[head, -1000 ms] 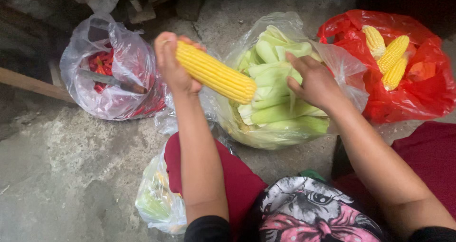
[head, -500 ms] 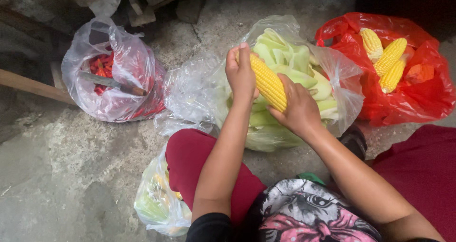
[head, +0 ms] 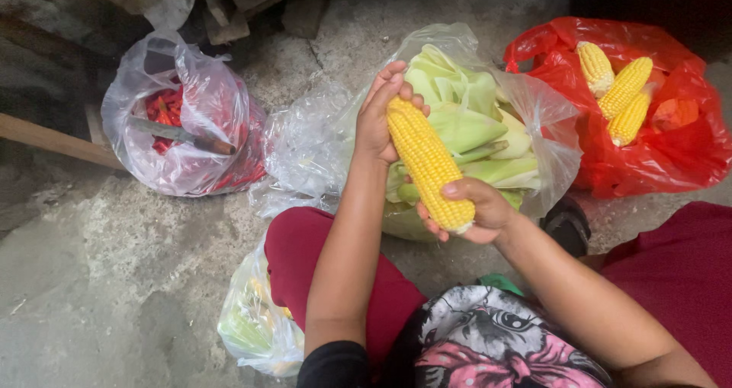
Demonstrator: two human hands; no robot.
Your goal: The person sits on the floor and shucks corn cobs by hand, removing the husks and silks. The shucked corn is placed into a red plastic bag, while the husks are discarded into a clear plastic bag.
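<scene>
**Husked cob held at both ends over the clear bag**

I see 1 husked corn cob, bright yellow with tight, bumpy rows of kernels, long and tapering. It lies slanted between 2 hands. My left hand wraps its fingers around the narrow upper tip, closed on it. My right hand cups the blunt lower end, thumb pressed on top and fingers curled beneath, so the cob spans the gap from one grip to the other.

The cob sits directly above a clear plastic bag, thin, crinkled and glossy, stuffed with pale green husks that look smooth and leafy. Right of that clear bag sits a red plastic bag, shiny and wrinkled, holding 3 more yellow cobs. Left of the clear bag, another clear sack holds red chillies and a dark, stick-like tool. Below the clear bag, by my red-clad knee, a smaller bag lies on the rough grey concrete floor.
</scene>
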